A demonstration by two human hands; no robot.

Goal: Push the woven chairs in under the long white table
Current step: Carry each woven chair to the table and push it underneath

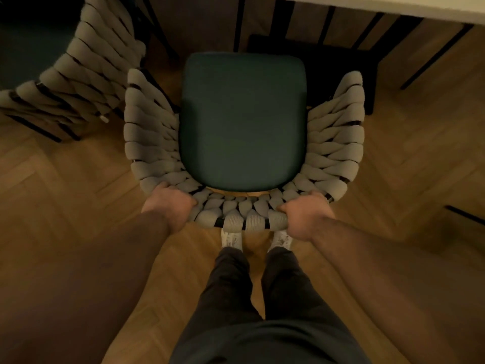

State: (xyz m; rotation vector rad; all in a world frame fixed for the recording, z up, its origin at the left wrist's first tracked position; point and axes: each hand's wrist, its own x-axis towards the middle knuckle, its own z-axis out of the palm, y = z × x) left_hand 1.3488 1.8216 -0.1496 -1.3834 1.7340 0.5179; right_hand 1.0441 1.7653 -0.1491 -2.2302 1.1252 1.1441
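A woven chair [244, 119] with a dark green seat and thick beige rope back stands right in front of me on the wooden floor. My left hand [169, 206] grips the left part of its curved back rail. My right hand [305, 215] grips the right part of the same rail. The long white table [420, 7] shows as a pale edge at the top right, and the chair's front edge lies short of it. A second woven chair [78, 82] stands at the upper left, partly out of frame.
Black table legs and crossbars [433, 53] cast dark lines beyond the chair at the top. A black bar [464, 214] lies on the floor at the right edge. My legs and white shoes [231, 239] are directly behind the chair. Herringbone parquet spreads on both sides.
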